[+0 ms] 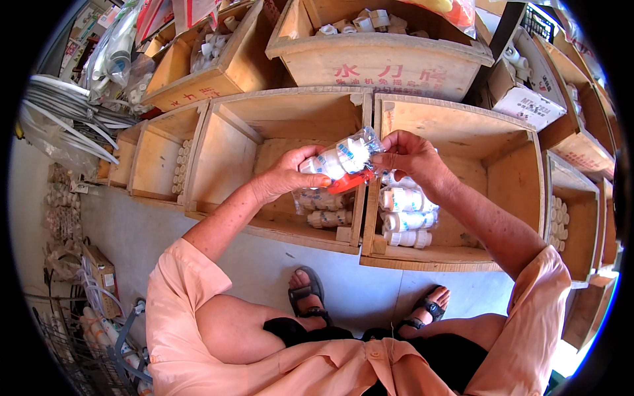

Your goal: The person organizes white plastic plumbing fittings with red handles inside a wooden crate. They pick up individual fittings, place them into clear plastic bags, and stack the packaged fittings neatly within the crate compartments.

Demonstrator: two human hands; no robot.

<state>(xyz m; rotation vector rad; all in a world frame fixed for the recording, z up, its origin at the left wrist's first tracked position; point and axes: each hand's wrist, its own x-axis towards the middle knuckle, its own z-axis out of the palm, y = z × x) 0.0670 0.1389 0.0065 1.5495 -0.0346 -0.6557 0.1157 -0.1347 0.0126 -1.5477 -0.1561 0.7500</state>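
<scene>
A white plastic ball valve (335,161) with a red handle (350,182), wrapped in a clear plastic bag, is held above the divide between two wooden boxes. My left hand (289,173) is closed round its left end. With fingers and thumb pressed together, my right hand (415,160) pinches the bag's crumpled end (371,146). Below my right hand, several bagged white fittings (408,219) lie stacked along the left wall of the right wooden box (502,165). A few more bagged fittings (328,218) rest in the left wooden box (221,155), partly hidden under the valve.
Behind stand raised wooden boxes, one (389,63) holding white fittings. More boxes flank both sides, along with a white carton (528,102) at right. Coiled grey and white pipe (66,109) hangs at left. My sandalled feet (308,294) are on the grey floor in front.
</scene>
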